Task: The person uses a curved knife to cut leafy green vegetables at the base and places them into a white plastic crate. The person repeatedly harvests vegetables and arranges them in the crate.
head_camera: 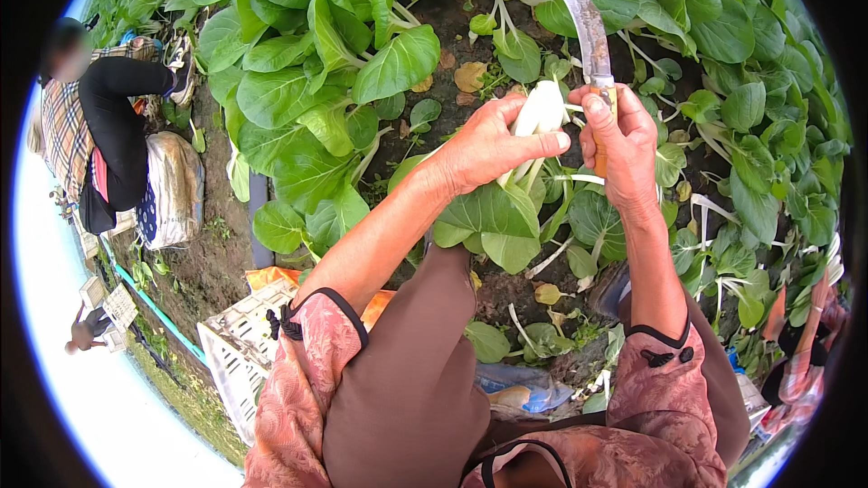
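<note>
A head of leafy green vegetable with a white base [542, 108] is in my left hand [498, 142], its base upward and its green leaves [498, 213] hanging below. My right hand [622, 139] grips the orange handle of a curved knife [588, 27], whose worn, stained blade points up and away from me. Some fingers of the right hand are close to a thin pale stalk beside the white base; whether they pinch it I cannot tell. Cut stalks and loose leaves [597, 217] lie on the dark soil under both hands.
Growing leafy greens [291, 81] stand ahead and on both sides. A white plastic crate [234, 346] is at my left, a blue plastic bag [525, 390] near my legs. One person sits at the far left beside a filled sack [175, 190]; other people are farther left and at far right.
</note>
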A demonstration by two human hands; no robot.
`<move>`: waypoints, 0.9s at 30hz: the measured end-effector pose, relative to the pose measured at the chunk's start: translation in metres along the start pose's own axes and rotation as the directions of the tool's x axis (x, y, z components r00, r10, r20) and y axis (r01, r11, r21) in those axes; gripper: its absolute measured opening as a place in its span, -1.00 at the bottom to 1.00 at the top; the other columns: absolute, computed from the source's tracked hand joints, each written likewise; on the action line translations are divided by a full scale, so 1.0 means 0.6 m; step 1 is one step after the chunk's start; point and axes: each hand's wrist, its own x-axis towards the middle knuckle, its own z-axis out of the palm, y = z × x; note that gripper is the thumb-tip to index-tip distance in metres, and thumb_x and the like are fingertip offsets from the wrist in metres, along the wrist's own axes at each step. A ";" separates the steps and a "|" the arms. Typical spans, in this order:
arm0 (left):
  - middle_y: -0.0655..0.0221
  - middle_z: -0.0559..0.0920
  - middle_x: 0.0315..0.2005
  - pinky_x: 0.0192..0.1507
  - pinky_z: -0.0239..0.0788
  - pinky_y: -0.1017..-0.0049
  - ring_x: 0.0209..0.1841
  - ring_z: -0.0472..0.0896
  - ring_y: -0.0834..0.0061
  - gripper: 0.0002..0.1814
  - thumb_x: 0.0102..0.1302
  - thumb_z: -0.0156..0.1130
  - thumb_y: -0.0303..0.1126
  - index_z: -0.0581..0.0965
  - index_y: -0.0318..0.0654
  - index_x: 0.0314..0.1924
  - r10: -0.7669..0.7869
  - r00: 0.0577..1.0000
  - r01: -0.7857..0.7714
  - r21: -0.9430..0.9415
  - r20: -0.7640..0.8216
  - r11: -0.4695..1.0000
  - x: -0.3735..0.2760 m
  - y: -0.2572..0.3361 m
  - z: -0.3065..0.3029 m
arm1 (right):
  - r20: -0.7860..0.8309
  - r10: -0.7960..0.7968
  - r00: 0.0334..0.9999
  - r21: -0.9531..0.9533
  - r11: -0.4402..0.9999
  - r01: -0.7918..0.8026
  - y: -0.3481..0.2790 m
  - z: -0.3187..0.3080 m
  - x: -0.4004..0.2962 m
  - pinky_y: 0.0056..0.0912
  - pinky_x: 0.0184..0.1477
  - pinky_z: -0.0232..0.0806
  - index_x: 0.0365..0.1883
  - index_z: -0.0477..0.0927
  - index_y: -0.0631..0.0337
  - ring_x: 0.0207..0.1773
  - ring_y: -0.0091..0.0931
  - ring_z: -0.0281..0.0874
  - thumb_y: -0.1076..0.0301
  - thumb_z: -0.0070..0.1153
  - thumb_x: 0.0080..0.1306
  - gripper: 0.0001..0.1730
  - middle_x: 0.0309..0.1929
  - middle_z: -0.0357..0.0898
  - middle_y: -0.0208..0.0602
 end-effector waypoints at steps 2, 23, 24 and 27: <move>0.50 0.64 -0.29 -0.16 0.42 0.58 -0.30 0.56 0.69 -0.70 0.30 0.38 -0.21 0.60 -0.25 -0.11 0.023 0.998 -0.023 -0.003 -0.063 1.000 -0.023 0.031 -0.015 | -0.043 0.013 0.999 -0.021 1.000 -0.013 0.002 -0.006 0.003 -0.68 -0.64 0.16 -0.21 0.57 0.24 -0.63 -0.78 0.28 0.07 0.17 0.44 -0.65 -0.51 0.47 -0.55; 0.31 0.61 0.04 -0.14 0.51 0.30 -0.21 0.73 0.35 -0.43 0.12 0.27 -0.44 0.48 -0.14 0.20 0.117 0.888 0.450 0.787 -0.445 -0.422 -0.181 -0.156 -0.232 | 0.395 0.372 0.840 -0.779 0.620 0.093 0.215 0.231 -0.003 0.06 -0.01 0.44 -0.06 0.56 0.24 -0.05 -0.01 0.62 -0.06 -0.02 0.45 -0.51 -0.17 0.67 0.06; 0.31 0.62 -0.02 -0.16 0.51 0.32 -0.22 0.73 0.36 -0.54 0.14 0.25 -0.44 0.50 -0.16 0.10 0.125 0.887 0.451 0.781 -0.443 -0.431 -0.175 -0.156 -0.232 | 0.393 0.375 0.839 -0.784 0.613 0.093 0.217 0.232 -0.001 0.06 -0.01 0.44 -0.06 0.56 0.24 -0.04 -0.02 0.62 -0.06 -0.02 0.45 -0.51 -0.17 0.67 0.06; 0.28 0.63 -0.06 -0.18 0.53 0.31 -0.22 0.73 0.34 -0.65 0.14 0.25 -0.45 0.50 -0.18 -0.03 0.032 0.888 0.426 0.797 -0.458 -0.428 -0.159 -0.165 -0.248 | 0.405 0.368 0.837 -0.789 0.604 0.116 0.222 0.239 0.003 0.05 0.01 0.43 -0.06 0.56 0.23 -0.03 -0.03 0.62 -0.05 -0.04 0.46 -0.52 -0.16 0.67 0.04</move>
